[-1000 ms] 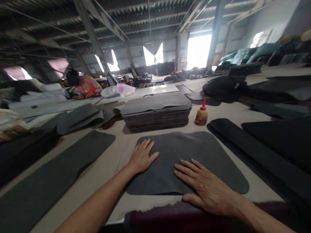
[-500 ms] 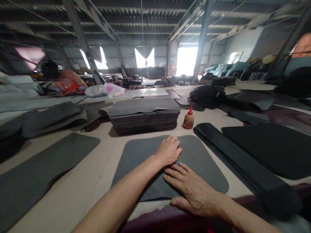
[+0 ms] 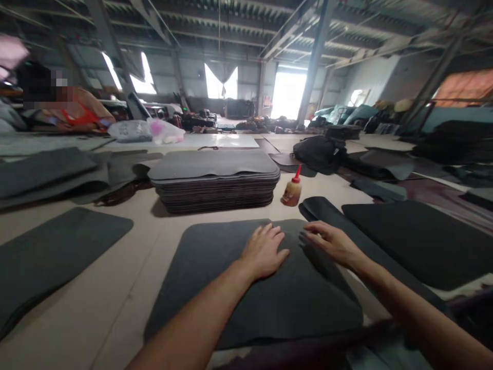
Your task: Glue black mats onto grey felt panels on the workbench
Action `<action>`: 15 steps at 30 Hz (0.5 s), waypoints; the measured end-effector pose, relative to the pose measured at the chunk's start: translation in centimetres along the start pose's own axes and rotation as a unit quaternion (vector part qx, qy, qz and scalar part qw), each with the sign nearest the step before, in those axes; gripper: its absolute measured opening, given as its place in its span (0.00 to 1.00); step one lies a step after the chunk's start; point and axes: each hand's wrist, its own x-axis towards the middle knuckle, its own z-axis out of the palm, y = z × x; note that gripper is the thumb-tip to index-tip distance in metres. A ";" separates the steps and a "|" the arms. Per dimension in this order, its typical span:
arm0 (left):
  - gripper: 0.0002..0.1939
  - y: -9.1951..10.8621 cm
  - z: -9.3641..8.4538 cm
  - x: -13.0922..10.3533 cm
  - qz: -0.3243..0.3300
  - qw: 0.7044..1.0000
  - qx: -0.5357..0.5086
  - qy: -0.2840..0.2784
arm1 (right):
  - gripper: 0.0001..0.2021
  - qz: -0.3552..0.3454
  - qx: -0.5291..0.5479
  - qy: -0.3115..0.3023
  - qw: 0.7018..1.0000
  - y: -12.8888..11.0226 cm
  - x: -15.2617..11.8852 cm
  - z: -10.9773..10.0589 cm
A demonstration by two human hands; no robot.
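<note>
A dark grey sheet (image 3: 215, 288) of felt-like material with rounded corners lies in front of me on the table. My left hand (image 3: 264, 252) rests palm down on its upper middle, fingers spread. Over the sheet's right part hovers my right hand (image 3: 333, 244), its fingers loosely bent and apart, casting a shadow below. I see nothing clearly held in it. Just beyond stands a squeeze bottle (image 3: 291, 193) with a red nozzle and brownish contents. To its left is a thick stack of similar grey sheets (image 3: 217, 192).
More dark pieces lie at the left (image 3: 65, 246) and right (image 3: 419, 241), with a long folded strip (image 3: 327, 210) beside the bottle. A black bag-like bundle (image 3: 319, 153) and plastic bags (image 3: 131, 130) sit farther back. Another person (image 3: 82, 113) leans over a table at far left.
My right hand has lifted from the sheet's near part and moved forward and right. My left hand stays flat on the sheet. The view has shifted slightly.
</note>
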 end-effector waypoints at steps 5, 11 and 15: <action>0.31 0.2 -0.2 0.0 -0.019 1.000 -0.001 -0.011 | 0.14 0.066 -0.044 -0.012 0.997 2.3 7.0 -0.1; 0.36 0.3 0.0 0.2 -0.041 0.999 -0.005 -0.026 | 0.09 0.118 0.010 -0.082 0.990 3.4 9.2 -0.5; 0.37 0.1 0.2 0.2 -0.045 0.999 -0.007 -0.028 | 0.11 0.115 0.029 -0.115 0.986 3.4 9.7 -1.0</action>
